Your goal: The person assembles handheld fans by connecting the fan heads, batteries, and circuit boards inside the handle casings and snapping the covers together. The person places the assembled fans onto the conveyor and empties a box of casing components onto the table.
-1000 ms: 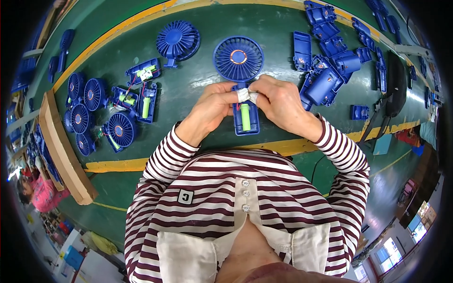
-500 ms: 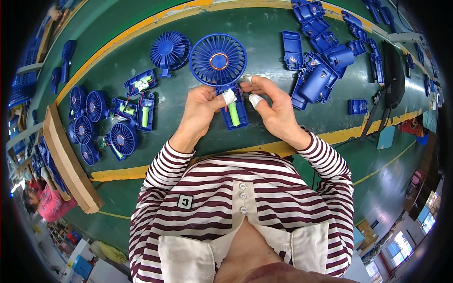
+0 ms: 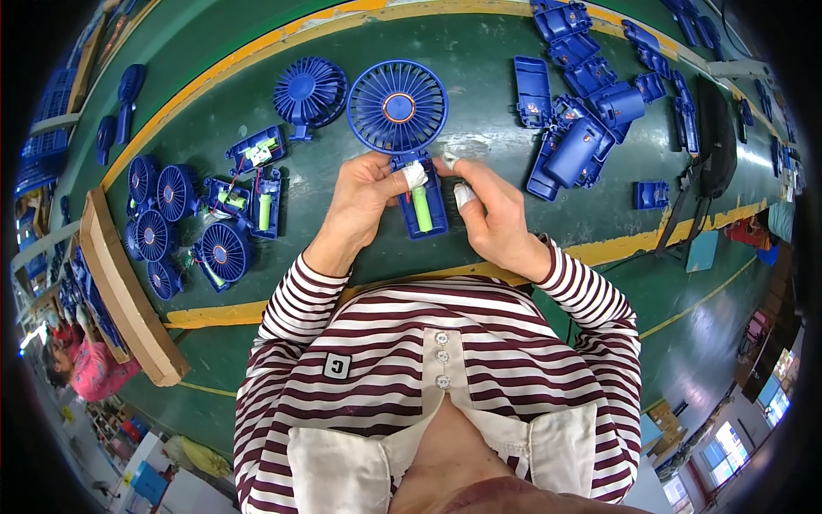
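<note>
Blue fan: it lies face up on the green table, straight ahead of my chest; the blue fan has a round plastic grille of thin radiating ribs and an orange ring at its hub.
Fan handle: a rounded rectangular trough in smooth plastic, its inside exposed; the handle points toward me, slightly tilted.
Green cell: a plain cylinder set lengthwise in the trough; the green cell ends just below my thumb.
Left hand: my left hand is closed around the handle's upper end, the thumb, in its wrinkled white wrap, pressed over the neck and hiding what is under it.
Right hand: my right hand is half curled beside the handle, wrapped thumb and forefinger spread apart; I see nothing between them, and cannot tell whether the forefinger touches the plastic.
Left of me: a cluster of ribbed fans, and near it handle halves with green cells and thin wires; beyond, a long cardboard tray.
Ahead: a second fan, near the first one's grille.
Right of me: a heap of hollow, glossy blue shells crowds the space past my right hand; farther off lies a black bag with straps.
</note>
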{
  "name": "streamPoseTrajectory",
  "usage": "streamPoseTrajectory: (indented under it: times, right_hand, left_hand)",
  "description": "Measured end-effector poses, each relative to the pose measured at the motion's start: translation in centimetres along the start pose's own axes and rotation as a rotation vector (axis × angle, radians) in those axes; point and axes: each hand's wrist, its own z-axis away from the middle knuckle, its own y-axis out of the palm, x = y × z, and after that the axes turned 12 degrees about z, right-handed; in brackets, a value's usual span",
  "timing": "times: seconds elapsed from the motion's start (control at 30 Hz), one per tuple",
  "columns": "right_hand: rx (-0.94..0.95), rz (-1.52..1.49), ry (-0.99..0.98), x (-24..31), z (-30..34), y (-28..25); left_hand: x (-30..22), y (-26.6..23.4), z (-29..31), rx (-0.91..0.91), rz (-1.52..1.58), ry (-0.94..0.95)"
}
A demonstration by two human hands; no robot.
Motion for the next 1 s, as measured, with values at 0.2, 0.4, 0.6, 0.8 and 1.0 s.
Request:
streamPoseTrajectory:
  times: [0.2, 0.4, 0.6, 0.8, 1.0]
  right_hand:
    - [0.02, 0.328, -0.494, -1.5, -0.1, -0.2]
    - [0.111, 0.407, -0.804, -1.8, -1.2, -1.9]
    - [0.414, 0.573, -0.978, -1.0, -2.2, -2.6]
    - [0.412, 0.49, -0.651, -1.4, -1.9, -2.3]
    - [0.123, 0.409, -0.177, 0.7, -0.6, -0.4]
  left_hand:
    - [-0.6, -0.3, 0.1, 0.011, 0.086, -0.105]
    - [-0.6, -0.4, 0.3, 0.089, -0.004, -0.195]
    - [-0.5, -0.1, 0.4, 0.141, -0.105, -0.136]
    - [0.3, -0.1, -0.1, 0.014, 0.101, -0.098]
    - [-0.2, 1.8, -0.6, -0.107, 0.259, 0.085]
